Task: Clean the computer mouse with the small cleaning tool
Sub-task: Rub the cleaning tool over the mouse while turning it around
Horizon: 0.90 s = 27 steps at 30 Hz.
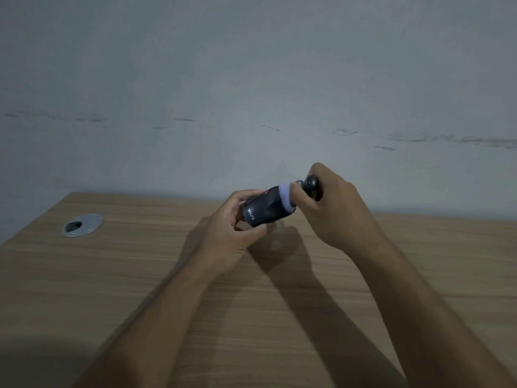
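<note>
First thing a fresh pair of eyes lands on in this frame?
The two hands meeting mid-frame above the wooden desk: the left hand holds a black computer mouse off the surface, while the right hand presses a small dark cleaning tool to its far end. After that, the silver cable grommet at the desk's far left.

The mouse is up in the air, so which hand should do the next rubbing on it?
The right hand. It already grips the small cleaning tool with its pale tip against the front of the mouse. The left hand is busy holding the mouse above the desk.
</note>
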{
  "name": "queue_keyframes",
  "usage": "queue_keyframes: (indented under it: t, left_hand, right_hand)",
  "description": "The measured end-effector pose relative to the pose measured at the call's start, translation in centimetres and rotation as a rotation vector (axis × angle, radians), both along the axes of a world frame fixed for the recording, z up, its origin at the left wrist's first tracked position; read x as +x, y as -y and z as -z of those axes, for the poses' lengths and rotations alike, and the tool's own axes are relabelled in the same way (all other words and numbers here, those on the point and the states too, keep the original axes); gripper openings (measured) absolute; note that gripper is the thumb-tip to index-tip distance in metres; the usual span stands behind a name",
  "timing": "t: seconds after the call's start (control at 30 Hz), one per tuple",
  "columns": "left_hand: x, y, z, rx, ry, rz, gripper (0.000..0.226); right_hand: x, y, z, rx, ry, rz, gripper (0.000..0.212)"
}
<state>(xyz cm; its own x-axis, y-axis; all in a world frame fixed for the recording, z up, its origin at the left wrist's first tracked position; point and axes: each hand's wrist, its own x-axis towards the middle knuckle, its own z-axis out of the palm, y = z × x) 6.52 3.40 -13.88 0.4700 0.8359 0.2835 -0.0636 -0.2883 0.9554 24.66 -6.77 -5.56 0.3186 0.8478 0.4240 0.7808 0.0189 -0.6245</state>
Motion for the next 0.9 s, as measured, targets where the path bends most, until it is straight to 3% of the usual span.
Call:
queue_keyframes:
  t: [0.1, 0.23, 0.33, 0.5, 0.63, 0.77, 0.9]
  left_hand:
    - [-0.1, 0.0, -0.1, -0.01, -0.001, 0.001, 0.066]
    - [0.0, 0.1, 0.0, -0.004, -0.007, -0.026, 0.066]
    - [-0.1, 0.3, -0.2, -0.002, 0.003, -0.057, 0.066]
    - [0.0, 0.3, 0.1, 0.023, -0.01, -0.122, 0.064]
    - [-0.1, 0.7, 0.2, 0.077, -0.048, -0.16, 0.06]
    - [-0.6, 2.3, -0.4, 0.175, -0.092, -0.208, 0.052]
    - [-1.2, 3.2, -0.9, 0.234, -0.129, -0.197, 0.051]
  right_hand:
    - [0.2, 0.2, -0.2, -0.073, 0.023, -0.063, 0.037]
    - [-0.3, 0.1, -0.1, 0.024, 0.015, -0.02, 0.038]
    - [-0.8, 0.2, 0.0, -0.087, 0.055, -0.102, 0.036]
    - [-1.5, -0.3, 0.9, 0.085, -0.004, 0.038, 0.037]
    - [-2.4, 0.1, 1.4, -0.07, -0.027, -0.129, 0.036]
    - [-2.4, 0.0, 1.5, 0.038, -0.051, 0.026, 0.038]
    - [-3.5, 1.4, 0.5, -0.06, -0.029, -0.196, 0.038]
